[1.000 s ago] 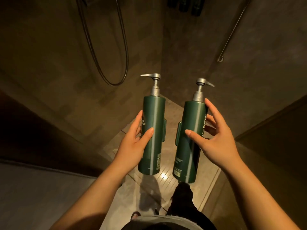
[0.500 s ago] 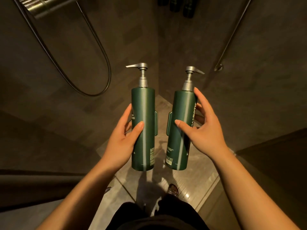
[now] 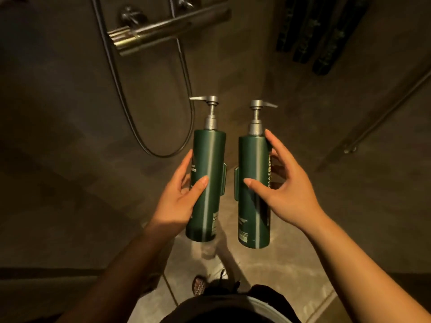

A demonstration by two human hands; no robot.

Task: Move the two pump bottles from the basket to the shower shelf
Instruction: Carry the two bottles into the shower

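Two dark green pump bottles with silver pump heads are held upright side by side in front of me, above the shower floor. My left hand [image 3: 180, 197] grips the left pump bottle [image 3: 208, 173] around its middle; its spout points left. My right hand [image 3: 286, 187] grips the right pump bottle [image 3: 253, 183] from the right side; its spout points right. Each bottle has a small green bracket on its inner side. No basket is in view.
A metal shower mixer bar [image 3: 163, 29] with a looping hose [image 3: 149, 127] is on the wall at upper left. Three dark bottles [image 3: 319, 36] hang on the wall at upper right. A slanted metal rail [image 3: 382, 113] runs along the right wall. Tiled floor and my feet show below.
The view has tilted up and moved closer to the wall, so the mixer bar and the dark wall bottles now show more fully. Both hands still hold the bottles upright in front of me.
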